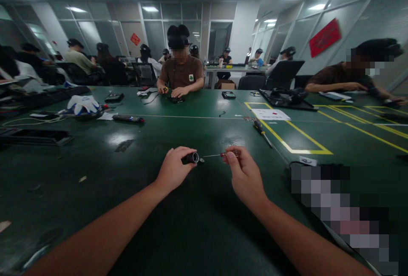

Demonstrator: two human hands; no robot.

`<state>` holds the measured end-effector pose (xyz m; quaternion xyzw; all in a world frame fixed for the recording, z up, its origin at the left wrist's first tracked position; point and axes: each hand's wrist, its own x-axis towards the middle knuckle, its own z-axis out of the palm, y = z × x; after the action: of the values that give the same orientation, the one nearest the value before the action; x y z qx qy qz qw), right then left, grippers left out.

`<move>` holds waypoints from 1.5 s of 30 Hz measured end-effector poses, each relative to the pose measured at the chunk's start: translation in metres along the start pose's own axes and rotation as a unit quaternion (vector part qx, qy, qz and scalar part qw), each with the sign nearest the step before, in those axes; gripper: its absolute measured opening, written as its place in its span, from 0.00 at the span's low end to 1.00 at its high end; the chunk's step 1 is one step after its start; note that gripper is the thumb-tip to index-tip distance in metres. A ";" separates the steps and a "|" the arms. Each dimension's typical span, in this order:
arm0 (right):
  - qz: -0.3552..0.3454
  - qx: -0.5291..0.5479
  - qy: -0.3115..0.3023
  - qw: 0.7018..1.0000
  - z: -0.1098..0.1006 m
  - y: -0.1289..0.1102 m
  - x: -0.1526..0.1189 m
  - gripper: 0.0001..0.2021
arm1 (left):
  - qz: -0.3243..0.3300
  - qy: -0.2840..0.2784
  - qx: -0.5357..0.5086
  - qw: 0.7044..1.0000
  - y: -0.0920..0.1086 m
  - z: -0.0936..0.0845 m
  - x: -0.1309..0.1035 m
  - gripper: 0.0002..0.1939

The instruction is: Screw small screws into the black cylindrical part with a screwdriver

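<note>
My left hand (175, 165) is closed around a short black flashlight tube (190, 158), whose round, pale-rimmed end faces right. In my right hand (244, 167), a small screwdriver (224, 154) with a reddish handle is pinched between thumb and fingers. Its thin shaft points left towards the tube. A small roundish metallic piece (201, 160) lies by the tube's end, close to the shaft's tip; whether the tip touches it I cannot tell. Both hands are low over the green table (197, 225).
A larger yellow-and-black screwdriver (263, 132) lies beyond my right hand, near yellow tape lines and a paper sheet (270, 114). White gloves (83, 105) and a dark cylindrical tool (128, 119) are at left. A co-worker (180, 72) handles a dark device opposite.
</note>
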<state>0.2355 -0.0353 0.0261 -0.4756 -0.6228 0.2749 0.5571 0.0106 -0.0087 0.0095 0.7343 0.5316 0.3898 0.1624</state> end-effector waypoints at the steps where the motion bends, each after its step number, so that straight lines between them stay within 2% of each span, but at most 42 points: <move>1: 0.002 0.001 0.001 1.000 0.000 0.000 0.000 0.12 | -0.005 0.001 -0.004 1.000 0.000 0.000 0.000 0.19; 6: 0.017 -0.001 0.011 1.000 0.000 -0.006 0.000 0.13 | -0.010 0.003 -0.034 0.999 -0.001 0.000 0.000 0.22; 9: 0.016 -0.002 0.017 1.000 0.000 -0.010 0.000 0.13 | 0.003 -0.013 -0.011 1.000 -0.001 0.000 0.002 0.20; 14: 0.007 0.009 0.033 0.999 -0.001 -0.009 0.001 0.13 | 0.022 -0.108 0.052 0.993 0.001 0.002 0.007 0.18; 18: 0.008 0.014 0.038 0.999 -0.002 -0.006 0.003 0.14 | 0.044 -0.170 0.136 0.975 0.007 0.007 0.015 0.22; 20: 0.008 0.021 0.035 0.999 -0.002 -0.005 0.004 0.14 | 0.045 -0.189 0.189 0.963 0.011 0.010 0.021 0.21; 23: 0.007 0.031 0.025 0.999 -0.001 -0.004 0.003 0.14 | 0.066 -0.200 0.251 0.945 0.017 0.015 0.030 0.21; 27: 0.012 0.032 0.018 0.999 -0.001 -0.002 0.003 0.14 | 0.106 -0.224 0.278 0.928 0.018 0.027 0.040 0.22; 32: 0.016 0.033 0.019 0.999 -0.001 -0.001 0.003 0.14 | 0.117 -0.216 0.269 0.931 0.008 0.033 0.046 0.15; 35: 0.015 0.039 0.014 0.999 -0.001 -0.002 0.003 0.13 | 0.106 -0.196 0.260 0.939 -0.005 0.024 0.048 0.15; 39: 0.016 0.032 0.009 0.999 0.000 -0.003 0.002 0.14 | 0.078 -0.173 0.242 0.952 -0.030 0.004 0.051 0.16; 45: 0.017 0.029 0.005 0.999 -0.001 -0.002 0.003 0.13 | 0.034 -0.148 0.198 0.968 -0.055 -0.035 0.051 0.08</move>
<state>0.2359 -0.0336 0.0291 -0.4715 -0.6033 0.3000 0.5690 -0.0446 0.0526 0.0165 0.8192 0.5426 0.1689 0.0772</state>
